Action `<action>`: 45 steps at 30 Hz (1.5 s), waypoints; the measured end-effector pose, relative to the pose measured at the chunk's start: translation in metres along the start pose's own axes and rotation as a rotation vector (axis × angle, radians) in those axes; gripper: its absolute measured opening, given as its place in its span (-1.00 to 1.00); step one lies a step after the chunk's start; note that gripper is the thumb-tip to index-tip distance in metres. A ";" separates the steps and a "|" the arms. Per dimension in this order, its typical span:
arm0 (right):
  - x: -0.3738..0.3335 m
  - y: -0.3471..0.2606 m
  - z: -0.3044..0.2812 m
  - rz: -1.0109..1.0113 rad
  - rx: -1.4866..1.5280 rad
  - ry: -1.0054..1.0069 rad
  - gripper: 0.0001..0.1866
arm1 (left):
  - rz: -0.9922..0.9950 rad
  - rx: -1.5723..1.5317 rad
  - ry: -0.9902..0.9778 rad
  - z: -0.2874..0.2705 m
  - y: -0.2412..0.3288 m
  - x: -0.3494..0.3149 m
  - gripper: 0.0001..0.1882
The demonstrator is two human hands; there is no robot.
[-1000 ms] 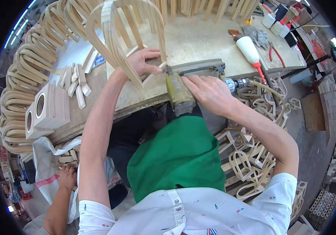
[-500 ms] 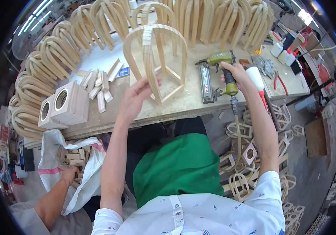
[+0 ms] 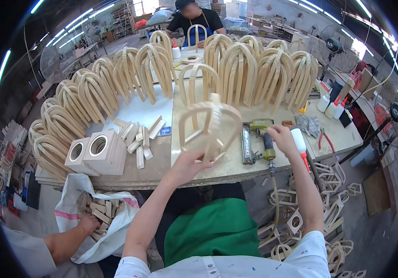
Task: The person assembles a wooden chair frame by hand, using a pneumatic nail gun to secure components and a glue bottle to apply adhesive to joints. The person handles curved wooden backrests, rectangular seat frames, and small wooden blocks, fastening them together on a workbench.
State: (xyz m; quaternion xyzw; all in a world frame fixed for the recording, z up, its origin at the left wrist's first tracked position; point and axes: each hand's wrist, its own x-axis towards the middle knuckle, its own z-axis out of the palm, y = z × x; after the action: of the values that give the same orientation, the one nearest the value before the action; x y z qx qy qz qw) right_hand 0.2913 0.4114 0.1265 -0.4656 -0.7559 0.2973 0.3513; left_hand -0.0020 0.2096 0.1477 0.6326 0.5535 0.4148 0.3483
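My left hand [image 3: 190, 167] is closed on the lower part of an arched wooden frame [image 3: 234, 121], which is tilted and smeared by motion above the table. My right hand [image 3: 282, 139] is just right of a green-and-black air nail gun [image 3: 268, 147], off its handle, with fingers loosely bent and nothing visible in them. The nail gun lies on the table with its hose running down over the front edge. Behind the held frame stands another arched wooden frame [image 3: 200, 69]. A white glue bottle with a red tip [image 3: 298, 138] lies beside my right wrist.
Arched wooden frames [image 3: 150, 69] stand in a curve along the table [image 3: 162, 160]. Left are wood blocks with round holes [image 3: 104, 155] and loose wood strips [image 3: 138, 139]. Red-handled pliers [image 3: 326, 139] and gloves [image 3: 308, 124] lie right. A co-worker's hand [image 3: 89, 224] reaches into a white sack [image 3: 115, 243].
My left hand has lifted and tilted the wooden frame. My right hand has let go of the nail gun, which now rests on the table. The view has risen, showing a person across the table.
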 end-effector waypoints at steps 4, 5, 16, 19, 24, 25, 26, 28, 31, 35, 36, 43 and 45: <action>-0.009 -0.079 -0.024 0.046 0.538 -0.206 -0.63 | 0.519 0.505 0.049 0.002 0.001 -0.010 -0.80; -0.014 -0.094 -0.024 0.048 0.533 -0.261 -0.62 | 0.613 0.608 0.067 0.001 0.001 -0.011 -0.79; -0.062 -0.133 0.059 0.087 0.891 -0.332 -0.69 | 0.787 0.971 0.246 -0.040 0.005 -0.020 -0.81; -0.073 -0.146 0.074 0.018 0.900 -0.137 -0.73 | 0.657 0.812 0.338 -0.049 0.013 -0.026 -0.78; -0.070 -0.138 0.090 0.021 0.829 0.051 -0.78 | 0.219 0.221 0.432 -0.057 0.022 -0.041 -0.81; -0.069 -0.133 0.094 0.031 0.806 0.063 -0.79 | 0.181 0.148 0.438 -0.056 0.016 -0.042 -0.82; -0.068 -0.129 0.097 0.040 0.783 0.076 -0.79 | 0.143 0.075 0.444 -0.054 0.003 -0.043 -0.83; -0.065 -0.119 0.108 0.004 0.794 0.135 -0.82 | 0.061 -0.006 0.450 -0.049 -0.011 -0.050 -0.85; -0.063 -0.108 0.122 -0.010 0.834 0.178 -0.83 | -0.048 -0.066 0.452 -0.041 -0.025 -0.067 -0.85; -0.064 -0.109 0.130 0.001 0.876 0.171 -0.83 | -0.150 -0.247 0.419 -0.029 -0.053 -0.092 -0.85; -0.064 -0.109 0.129 -0.003 0.867 0.164 -0.82 | -0.174 -0.268 0.413 -0.023 -0.055 -0.095 -0.85; -0.080 -0.096 0.128 -0.006 0.735 0.197 -0.79 | -0.307 -0.303 0.368 0.010 -0.051 -0.104 -0.88; -0.080 -0.096 0.126 -0.010 0.726 0.221 -0.81 | -0.323 -0.336 0.397 0.016 -0.050 -0.102 -0.89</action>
State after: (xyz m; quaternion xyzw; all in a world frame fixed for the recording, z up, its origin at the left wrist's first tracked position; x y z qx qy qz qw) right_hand 0.1671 0.2858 0.1079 -0.3365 -0.5611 0.4920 0.5744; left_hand -0.0125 0.1164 0.0825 0.3766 0.6277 0.5555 0.3945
